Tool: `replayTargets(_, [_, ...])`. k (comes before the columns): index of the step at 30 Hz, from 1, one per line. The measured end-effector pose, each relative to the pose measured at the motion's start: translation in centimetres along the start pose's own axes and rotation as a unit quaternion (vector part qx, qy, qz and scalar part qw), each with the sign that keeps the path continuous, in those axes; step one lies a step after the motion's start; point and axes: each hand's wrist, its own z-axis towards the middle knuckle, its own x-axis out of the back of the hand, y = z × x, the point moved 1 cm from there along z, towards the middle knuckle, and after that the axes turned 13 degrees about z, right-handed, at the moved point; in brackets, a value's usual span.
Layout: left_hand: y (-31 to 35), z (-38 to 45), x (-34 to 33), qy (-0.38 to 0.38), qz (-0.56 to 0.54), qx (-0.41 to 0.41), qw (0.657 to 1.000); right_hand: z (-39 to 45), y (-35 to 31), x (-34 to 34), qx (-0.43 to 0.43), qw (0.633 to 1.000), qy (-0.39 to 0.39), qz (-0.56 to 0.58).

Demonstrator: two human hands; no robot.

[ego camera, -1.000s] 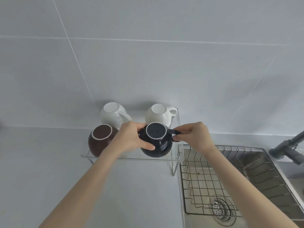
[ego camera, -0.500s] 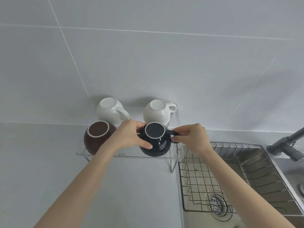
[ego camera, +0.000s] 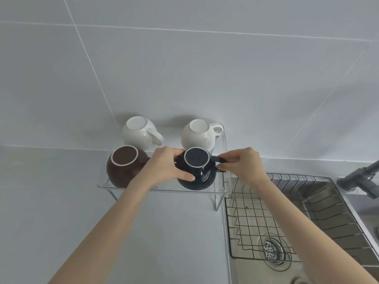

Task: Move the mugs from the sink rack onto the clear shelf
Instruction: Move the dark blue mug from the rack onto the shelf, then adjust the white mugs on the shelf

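A dark navy mug [ego camera: 198,173] stands upside down at the front right of the clear shelf [ego camera: 164,189]. My left hand [ego camera: 164,168] wraps its left side, and my right hand [ego camera: 245,166] pinches its handle from the right. A brown mug [ego camera: 124,168] sits upside down at the shelf's front left. Two white mugs [ego camera: 140,131] [ego camera: 200,134] stand upside down along the back. The wire sink rack [ego camera: 287,218] lies in the sink to the right and holds no mugs.
A grey faucet [ego camera: 361,177] juts in at the right edge above the steel sink, whose drain [ego camera: 273,249] shows through the rack. The grey counter [ego camera: 61,212] stretches left and in front of the shelf. A tiled wall rises right behind it.
Both hands stay on the navy mug in the same grip. Only the view has shifted slightly; the mug rests at the same spot on the shelf.
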Motion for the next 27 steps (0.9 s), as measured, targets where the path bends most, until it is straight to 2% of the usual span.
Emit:
replayTargets(7, [-0.1, 0.1, 0.2, -0.033, 0.013, 0.000, 0.999, 0.0, -0.1, 0.3, -0.008, 1.000, -0.014, -0.014])
replayTargets(10, [-0.1, 0.3, 1.5, -0.092, -0.005, 0.008, 0.996, -0.1, -1.0, 1.2, -0.030, 0.994, -0.093, -0.050])
replayTargets(12, [-0.1, 1.0, 3.0, -0.049, -0.010, 0.038, 0.998, 0.3, -1.9, 2.1, 0.002, 0.992, -0.097, -0.079])
replayTargets(14, [0.2, 1.8, 3.9, 0.022, -0.028, 0.051, 0.998, 1.6, -2.7, 2.8, 0.062, 0.994, -0.042, -0.083])
replayTargets(17, [0.9, 4.0, 3.1, 0.069, -0.036, 0.051, 0.996, 5.2, -2.8, 2.8, 0.090, 0.992, 0.035, -0.085])
replayTargets(22, [1.2, 6.6, 0.5, 0.122, -0.008, 0.052, 0.991, 9.4, -0.7, 0.7, 0.114, 0.979, -0.014, -0.169])
replayTargets(27, [1.1, 7.2, -1.1, 0.190, -0.016, 0.036, 0.981, 10.3, 0.1, 0.2, 0.132, 0.979, 0.025, -0.156])
